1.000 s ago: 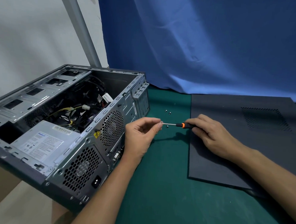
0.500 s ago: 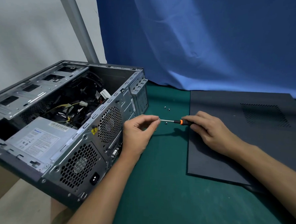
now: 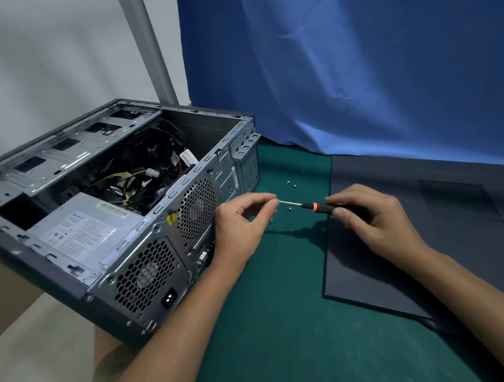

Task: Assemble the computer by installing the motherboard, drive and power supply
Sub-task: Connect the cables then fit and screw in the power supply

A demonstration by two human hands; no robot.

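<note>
An open grey computer case (image 3: 103,212) lies on its side at the left, its rear panel facing me. Inside it sit the silver power supply (image 3: 79,231) with a white label and a tangle of cables (image 3: 134,181). My right hand (image 3: 369,220) grips a screwdriver (image 3: 314,206) with a black and orange handle, its shaft pointing left. My left hand (image 3: 243,219) pinches something small at the screwdriver's tip, probably a screw, hidden by the fingertips. Both hands hover over the green mat just right of the case.
A few loose screws (image 3: 290,185) lie on the green mat (image 3: 281,324) behind the hands. The dark side panel (image 3: 416,258) lies flat at the right. A blue cloth (image 3: 353,73) hangs behind, and a grey pole (image 3: 145,39) leans at the back left.
The view has shifted slightly. My hands stay together at the screwdriver's tip, a touch higher above the mat; the case has not moved.
</note>
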